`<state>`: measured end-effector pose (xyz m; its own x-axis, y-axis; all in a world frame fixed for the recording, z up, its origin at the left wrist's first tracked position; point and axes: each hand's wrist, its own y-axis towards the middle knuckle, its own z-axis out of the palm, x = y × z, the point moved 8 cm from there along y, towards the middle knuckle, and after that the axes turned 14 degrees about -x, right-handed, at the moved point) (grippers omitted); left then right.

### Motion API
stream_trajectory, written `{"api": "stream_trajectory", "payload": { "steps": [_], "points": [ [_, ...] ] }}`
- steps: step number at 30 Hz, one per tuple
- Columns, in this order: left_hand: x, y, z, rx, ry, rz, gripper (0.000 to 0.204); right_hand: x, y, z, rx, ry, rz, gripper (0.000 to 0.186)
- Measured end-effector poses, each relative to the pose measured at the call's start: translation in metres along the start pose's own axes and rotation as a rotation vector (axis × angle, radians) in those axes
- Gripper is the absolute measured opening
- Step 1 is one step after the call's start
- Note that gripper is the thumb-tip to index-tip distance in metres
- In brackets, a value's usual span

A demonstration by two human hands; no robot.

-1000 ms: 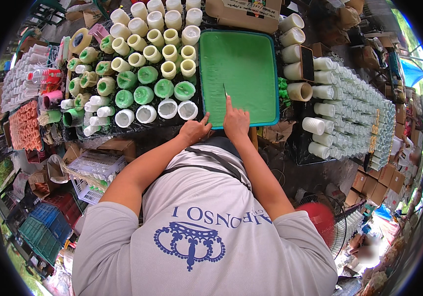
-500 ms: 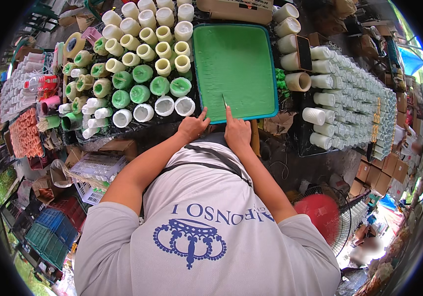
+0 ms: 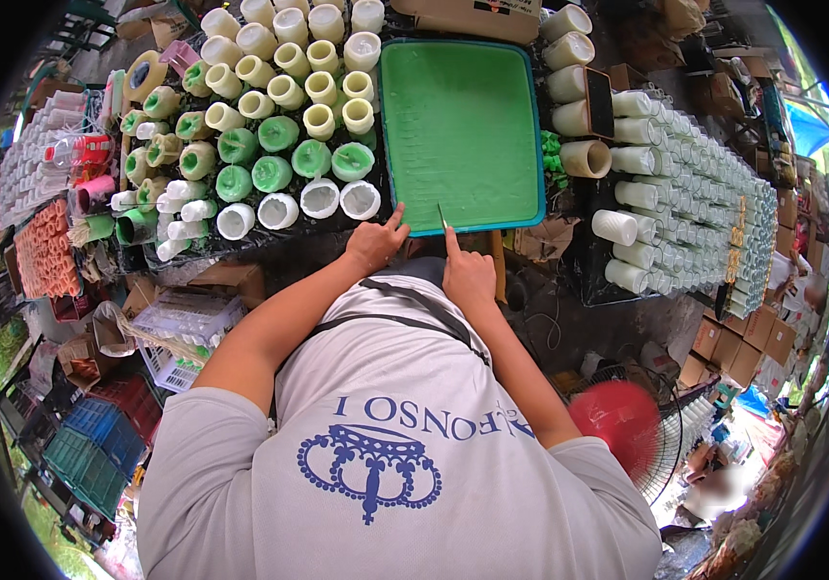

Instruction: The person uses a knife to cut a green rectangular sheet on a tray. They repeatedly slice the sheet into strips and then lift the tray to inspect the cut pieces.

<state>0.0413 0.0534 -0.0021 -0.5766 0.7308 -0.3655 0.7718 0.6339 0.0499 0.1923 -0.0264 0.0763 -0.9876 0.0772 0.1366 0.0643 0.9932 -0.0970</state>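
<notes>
A blue-rimmed tray [image 3: 539, 135] holds a smooth green layer with short thin cuts down its left part. My right hand [image 3: 469, 273] is closed round a thin blade [image 3: 442, 212], index finger stretched along it at the tray's near edge; the handle is hidden in the hand. My left hand [image 3: 376, 239] is at the near left corner, two fingers apart and reaching to the rim, the others partly curled. Left of the tray stand cream cylinders [image 3: 321, 87], green-filled cups [image 3: 311, 159] and white cups [image 3: 359, 199] in rows.
Rows of white cylinders [image 3: 637, 193] cover the right table, near a dark phone-like object [image 3: 599, 102]. A cardboard box [image 3: 463, 17] lies behind the tray, a plastic crate [image 3: 183, 329] below left, a red fan [image 3: 617, 425] below right, stacked cartons [image 3: 753, 348] at right.
My right hand and the blade have drawn down toward the tray's near edge, toward me. My left hand remains at the corner. The view has shifted slightly.
</notes>
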Motion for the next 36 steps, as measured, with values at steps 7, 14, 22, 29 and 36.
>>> {"api": "stream_trajectory", "payload": {
  "steps": [7,14,22,29,36],
  "points": [
    [-0.003,0.003,-0.007,0.017,0.005,-0.001,0.017,0.001,0.001,-0.014,0.112,-0.021,0.002,0.065],
    [-0.001,0.002,-0.006,0.008,-0.011,-0.014,0.018,0.003,0.01,-0.027,0.319,-0.04,-0.008,0.063],
    [0.002,0.005,-0.007,-0.009,-0.024,-0.032,0.016,0.001,0.034,-0.034,0.466,-0.035,-0.044,0.051],
    [-0.001,0.006,-0.007,-0.005,-0.035,-0.028,0.019,0.003,0.037,-0.043,0.503,-0.031,0.039,0.049],
    [-0.008,0.01,-0.002,0.059,0.015,-0.089,0.02,-0.011,0.043,-0.02,0.561,0.137,0.193,0.055]
  ]
}}
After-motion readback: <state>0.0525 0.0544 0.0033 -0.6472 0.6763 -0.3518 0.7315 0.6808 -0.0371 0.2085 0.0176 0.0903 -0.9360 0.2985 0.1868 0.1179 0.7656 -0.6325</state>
